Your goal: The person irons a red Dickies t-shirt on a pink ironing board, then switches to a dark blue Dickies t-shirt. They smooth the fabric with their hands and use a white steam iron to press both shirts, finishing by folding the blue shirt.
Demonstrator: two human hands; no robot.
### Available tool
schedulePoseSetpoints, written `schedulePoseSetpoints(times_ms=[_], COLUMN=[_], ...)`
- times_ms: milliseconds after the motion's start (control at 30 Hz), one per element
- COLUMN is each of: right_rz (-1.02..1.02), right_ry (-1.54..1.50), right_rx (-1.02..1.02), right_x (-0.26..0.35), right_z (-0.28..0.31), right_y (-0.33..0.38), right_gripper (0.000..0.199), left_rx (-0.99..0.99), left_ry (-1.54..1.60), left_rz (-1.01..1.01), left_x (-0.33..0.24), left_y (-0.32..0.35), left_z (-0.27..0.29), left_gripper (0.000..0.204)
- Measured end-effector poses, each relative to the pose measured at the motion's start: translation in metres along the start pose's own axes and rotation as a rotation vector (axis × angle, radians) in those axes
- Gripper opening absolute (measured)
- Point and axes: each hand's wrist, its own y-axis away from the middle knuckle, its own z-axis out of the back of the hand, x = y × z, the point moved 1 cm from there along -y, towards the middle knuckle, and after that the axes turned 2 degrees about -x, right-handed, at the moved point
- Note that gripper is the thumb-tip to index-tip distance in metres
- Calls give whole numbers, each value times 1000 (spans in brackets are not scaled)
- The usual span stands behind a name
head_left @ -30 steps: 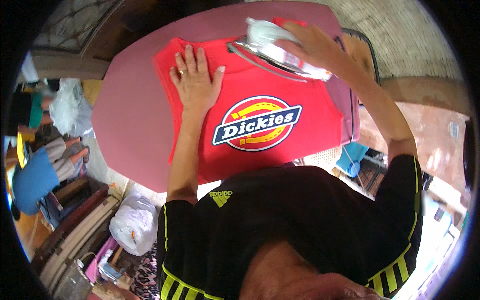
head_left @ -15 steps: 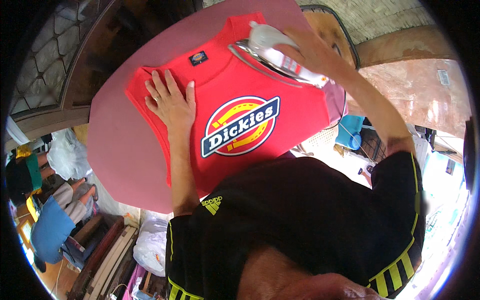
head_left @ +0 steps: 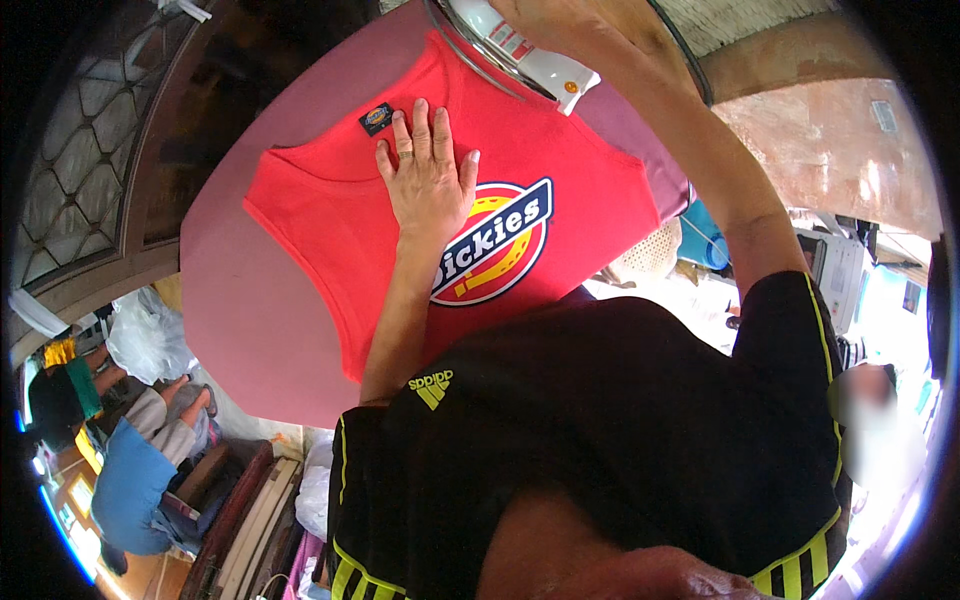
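A red sleeveless shirt [head_left: 590, 190] with a round printed emblem lies spread on a padded pink ironing surface [head_left: 240, 310]. My left hand [head_left: 432, 180] rests flat on it, fingers stretched out, just right of the dark neck label [head_left: 376, 119]. Its wrist covers the emblem's left part. At the far edge, my right hand [head_left: 560, 18] grips a white and silver clothes iron [head_left: 520, 58]. The iron sits at the shirt's far shoulder strap, its front end cut off by the top of the view. Most of my right fingers are out of view.
A metal grille [head_left: 75, 170] in a dark frame stands on the left. Below it are a white plastic bag [head_left: 150, 338] and a person in a blue shirt [head_left: 135, 485]. Long boards [head_left: 250, 530] lie at lower left. A blue container [head_left: 703, 245] stands beyond the surface's right side.
My left hand has shifted right across the shirt, from the left strap to beside the label and emblem. The iron in my right hand has moved farther away and slightly left.
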Motion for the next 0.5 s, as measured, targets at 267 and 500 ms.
schedulePoseSetpoints(times_ms=[267,500], right_rz=[-58,31], right_ry=[-141,-66], right_rx=[-48,-30], right_x=[4,0], right_z=[14,31], right_y=[16,56], right_gripper=[47,43], left_rx=[68,43], left_ry=[-46,-72], left_rz=[-1,-13], left_x=[-3,0], left_y=[-1,-1], left_z=[2,-5], left_gripper=[63,61])
